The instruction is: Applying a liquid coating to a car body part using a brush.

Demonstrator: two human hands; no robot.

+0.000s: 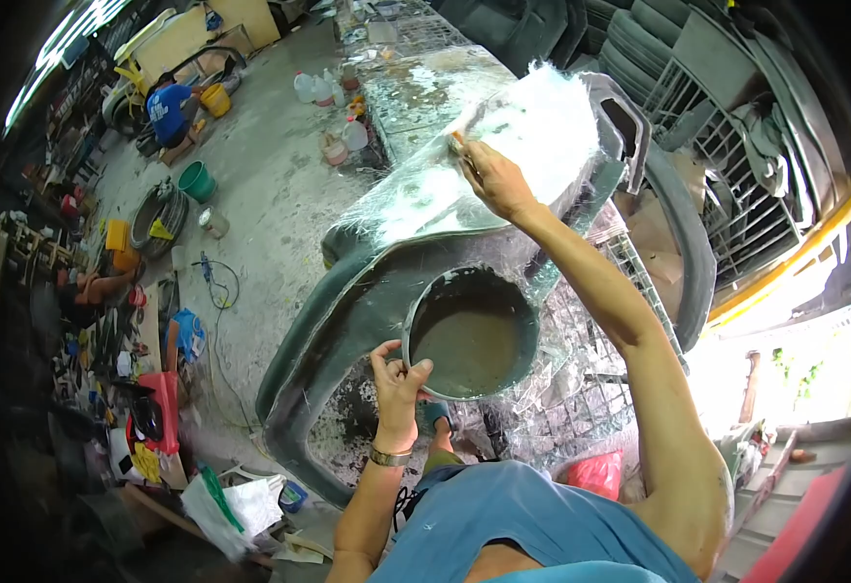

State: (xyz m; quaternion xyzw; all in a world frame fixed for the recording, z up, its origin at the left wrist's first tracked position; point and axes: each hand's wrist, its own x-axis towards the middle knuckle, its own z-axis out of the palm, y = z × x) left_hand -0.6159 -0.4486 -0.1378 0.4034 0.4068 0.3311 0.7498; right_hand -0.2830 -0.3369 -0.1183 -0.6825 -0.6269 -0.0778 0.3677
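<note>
Where the head view looks down over both forearms, we find the left hand (pixel 401 384) with thumb and fingers clamped on the near-left rim of a round tub (pixel 474 281) of murky liquid (pixel 464 340); the right hand (pixel 498 180) is closed about an orange-handled tool (pixel 457 139), its working end unclear to us, at the left edge of a white fibre mat (pixel 542 126). The mat lies over the far part of a dark moulded panel (pixel 347 301); the tub is above the panel's near part, though whether it rests there or hangs from the grip we cannot tell. We judge the tub the chief hazard: held at one side only, it could tilt through a slip and spill over the panel. Stray fibres at the mat's frayed edge might also snag on the tool and drag the mat askew. Beneath, we note a stained worktable (pixel 416 89) with wire mesh (pixel 600 418) toward the right. Leftward, the grey concrete floor (pixel 279 165) bears plastic jugs (pixel 323 91), a green bucket (pixel 195 182) and a crouching co-worker (pixel 166 112) beside a yellow bucket (pixel 216 100); rightward, we see stacked dark mouldings (pixel 644 44).
</note>
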